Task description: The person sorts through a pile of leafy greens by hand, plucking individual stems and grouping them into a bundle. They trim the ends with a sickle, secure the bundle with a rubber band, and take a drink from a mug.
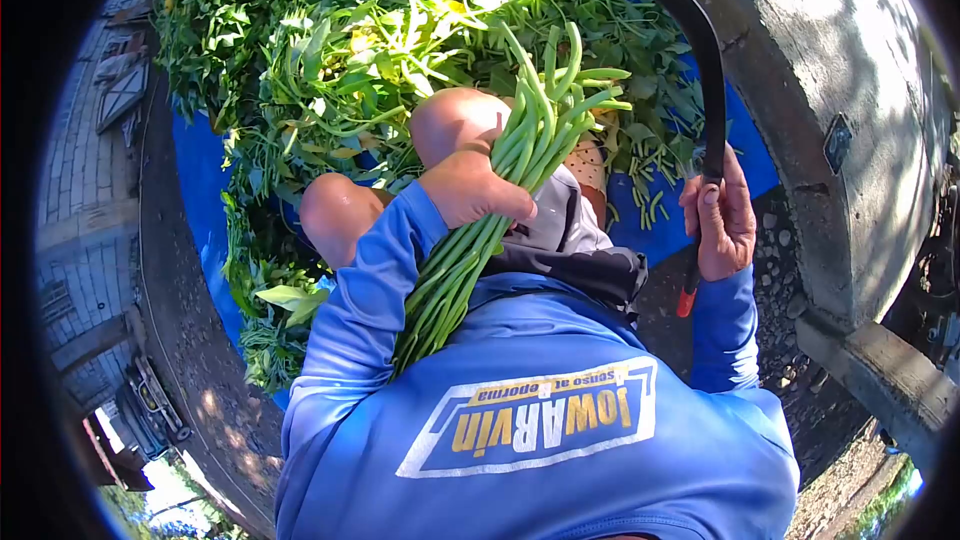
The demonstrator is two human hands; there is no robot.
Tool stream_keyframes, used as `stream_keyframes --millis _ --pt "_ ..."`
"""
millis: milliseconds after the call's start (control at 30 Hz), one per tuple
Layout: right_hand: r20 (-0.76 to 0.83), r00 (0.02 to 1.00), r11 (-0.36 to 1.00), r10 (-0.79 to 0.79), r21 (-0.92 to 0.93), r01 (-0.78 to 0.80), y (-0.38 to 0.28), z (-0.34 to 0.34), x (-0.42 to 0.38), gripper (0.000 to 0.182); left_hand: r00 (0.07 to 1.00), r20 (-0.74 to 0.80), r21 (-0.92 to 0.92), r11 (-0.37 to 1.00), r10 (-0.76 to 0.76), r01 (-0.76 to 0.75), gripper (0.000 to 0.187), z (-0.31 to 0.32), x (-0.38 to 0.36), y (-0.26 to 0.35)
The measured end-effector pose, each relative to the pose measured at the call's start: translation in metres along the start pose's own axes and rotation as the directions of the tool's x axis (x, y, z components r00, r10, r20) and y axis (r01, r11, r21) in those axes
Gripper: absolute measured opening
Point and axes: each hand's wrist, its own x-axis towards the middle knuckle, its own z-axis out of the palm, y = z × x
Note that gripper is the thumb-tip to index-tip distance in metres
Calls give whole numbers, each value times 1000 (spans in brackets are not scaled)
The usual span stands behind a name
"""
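Note:
My left hand (478, 190) is wrapped round a bunch of long green stems (535, 135), which slants across my lap, cut ends toward the top right and the other end against my left forearm. Out to the right, my right hand (722, 215) holds a sickle (712, 70); its dark curved blade arches up and over to the left, and a red handle tip shows below the fingers. The blade is apart from the stems. Beyond my knees lies a large heap of leafy greens (330, 50).
Under the greens is a blue sheet (205, 230), with short cut stem pieces (652, 202) on its right part. A large curved concrete structure (830, 90) stands at the right. Gravel (775, 240) lies beside it. A block wall (90, 160) is at the far left.

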Motion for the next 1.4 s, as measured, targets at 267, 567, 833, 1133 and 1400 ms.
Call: stream_keyframes --millis 267,567,833,1133,1400 --pt "314 949 923 -24 -357 141 -19 1 -6 37 988 -108 89 989 -111 121 74 5 -1 7" --pt "339 941 864 -11 -471 180 -20 4 0 37 999 42 151 988 -11 4 52 -9 5 15" --pt "356 934 822 -36 -520 231 -23 4 5 39 994 70 110 990 85 -93 45 -3 7 32" --pt "302 950 848 -73 -483 218 42 12 20 36 985 81 -153 978 152 -139 49 -20 1 25" --pt "-98 994 598 -40 -800 -55 311 -16 18 34 993 -100 -181 980 66 -84 39 -40 -23 31"
